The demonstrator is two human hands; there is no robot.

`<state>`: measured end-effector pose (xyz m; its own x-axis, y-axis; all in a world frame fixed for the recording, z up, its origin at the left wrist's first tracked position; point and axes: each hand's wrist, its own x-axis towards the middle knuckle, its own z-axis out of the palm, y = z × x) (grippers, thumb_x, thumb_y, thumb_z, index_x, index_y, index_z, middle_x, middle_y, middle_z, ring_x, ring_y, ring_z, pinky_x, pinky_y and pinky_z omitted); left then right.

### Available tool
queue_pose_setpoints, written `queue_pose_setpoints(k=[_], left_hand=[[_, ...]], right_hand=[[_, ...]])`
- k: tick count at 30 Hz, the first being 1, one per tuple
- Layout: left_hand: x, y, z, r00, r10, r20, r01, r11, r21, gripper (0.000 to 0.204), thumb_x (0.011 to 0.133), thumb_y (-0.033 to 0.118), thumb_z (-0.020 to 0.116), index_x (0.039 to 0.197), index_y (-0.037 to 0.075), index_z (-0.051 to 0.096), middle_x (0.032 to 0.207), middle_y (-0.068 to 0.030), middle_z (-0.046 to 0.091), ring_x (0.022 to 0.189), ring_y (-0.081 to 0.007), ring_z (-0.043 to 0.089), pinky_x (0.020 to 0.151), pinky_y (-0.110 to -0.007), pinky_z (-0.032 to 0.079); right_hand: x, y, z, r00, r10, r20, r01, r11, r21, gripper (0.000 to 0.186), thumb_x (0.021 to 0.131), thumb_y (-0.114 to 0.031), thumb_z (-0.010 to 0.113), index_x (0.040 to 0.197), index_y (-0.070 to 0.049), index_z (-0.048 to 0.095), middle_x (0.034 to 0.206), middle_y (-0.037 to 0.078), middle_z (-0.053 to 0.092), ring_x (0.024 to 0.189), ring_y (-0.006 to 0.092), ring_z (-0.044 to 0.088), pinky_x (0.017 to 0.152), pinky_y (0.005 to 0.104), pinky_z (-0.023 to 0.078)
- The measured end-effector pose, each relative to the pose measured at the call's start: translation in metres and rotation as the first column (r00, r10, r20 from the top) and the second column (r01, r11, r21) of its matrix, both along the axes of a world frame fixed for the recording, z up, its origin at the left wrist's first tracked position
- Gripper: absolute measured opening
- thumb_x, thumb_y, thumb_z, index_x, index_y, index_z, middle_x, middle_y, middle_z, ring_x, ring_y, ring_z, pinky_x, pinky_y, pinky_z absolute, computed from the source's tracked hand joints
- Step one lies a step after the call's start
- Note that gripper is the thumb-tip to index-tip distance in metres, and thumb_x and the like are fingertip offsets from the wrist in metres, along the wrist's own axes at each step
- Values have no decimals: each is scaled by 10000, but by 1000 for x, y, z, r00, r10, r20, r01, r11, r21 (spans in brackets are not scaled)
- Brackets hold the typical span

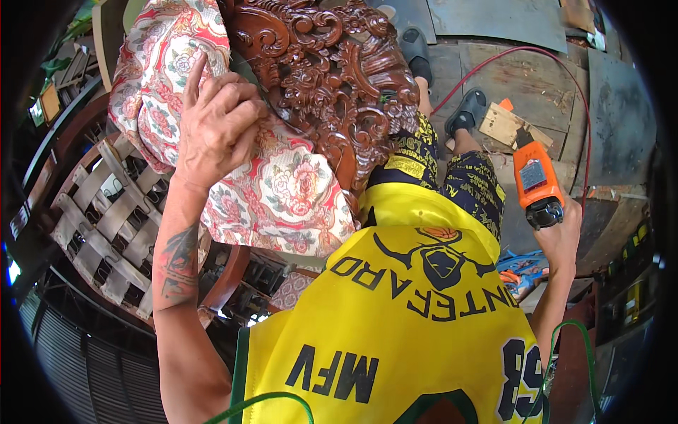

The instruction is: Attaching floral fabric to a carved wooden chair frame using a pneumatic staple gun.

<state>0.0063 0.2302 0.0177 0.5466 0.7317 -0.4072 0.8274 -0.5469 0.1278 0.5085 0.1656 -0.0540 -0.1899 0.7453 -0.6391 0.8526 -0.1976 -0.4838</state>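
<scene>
My left hand (pixel 212 120) presses on floral upholstery fabric (pixel 282 191) of a chair cushion, fingers curled and the index finger pointing up, right beside the dark carved wooden chair frame (pixel 332 78). My right hand (pixel 561 237) is out to the right, gripping an orange power tool (pixel 537 180) by its black end, held over the floor away from the chair. A red cord (pixel 522 53) arcs across the floor toward the tool. My yellow jersey fills the lower middle of the view.
A chair seat frame with woven webbing straps (pixel 99 219) lies at the left. Wooden boards and metal sheets (pixel 522 92) cover the floor, with a small wood offcut (pixel 505 124). My feet in dark sandals (pixel 466 109) stand by the chair. Blue-orange items (pixel 522 272) lie lower right.
</scene>
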Motion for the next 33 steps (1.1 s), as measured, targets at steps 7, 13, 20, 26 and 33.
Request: queue_pose_setpoints(k=[7, 13, 20, 26, 33], left_hand=[[-11, -6, 7, 997, 35, 67, -34, 999, -28, 182, 726, -11, 741, 852, 101, 673, 1072, -33, 682, 1229, -261, 637, 1277, -627, 260], [-14, -3, 9, 991, 82, 105, -73, 994, -87, 227, 735, -101, 642, 861, 83, 682, 1076, -45, 693, 1240, -278, 640, 1278, -635, 256], [-20, 2, 8, 988, 83, 131, -69, 992, -108, 227, 726, -91, 662, 854, 93, 696, 1072, -37, 699, 1227, -274, 651, 1278, -640, 248], [-22, 5, 5, 989, 70, 129, -56, 993, -109, 218, 742, 8, 752, 914, 141, 730, 1107, 17, 713, 1246, -231, 641, 1297, -648, 182], [-22, 17, -10, 983, 33, 182, -30, 999, -18, 236, 774, 55, 791, 981, 161, 751, 1085, 23, 719, 1217, -214, 655, 1295, -640, 180]], right_hand=[[46, -32, -4, 992, -114, 45, 117, 991, -68, 504, 814, -123, 734, 1309, -36, 692, 981, 262, 725, 916, 475, 695, 828, 452, 534], [47, -44, 8, 981, -117, 157, 113, 993, 32, 473, 812, -116, 739, 1273, -19, 698, 980, 251, 729, 914, 451, 711, 824, 437, 530], [20, -28, 15, 985, -148, 88, 157, 981, -114, 471, 825, -134, 741, 1281, -29, 694, 966, 248, 729, 925, 458, 703, 830, 445, 530], [-1, -25, 10, 985, -28, 170, 19, 998, 55, 538, 823, -144, 752, 1349, -57, 681, 1018, 259, 738, 950, 471, 695, 836, 477, 532], [-21, -7, 20, 989, -62, 133, 69, 997, -46, 561, 807, -114, 742, 1364, -98, 680, 946, 265, 720, 890, 481, 687, 802, 485, 532]])
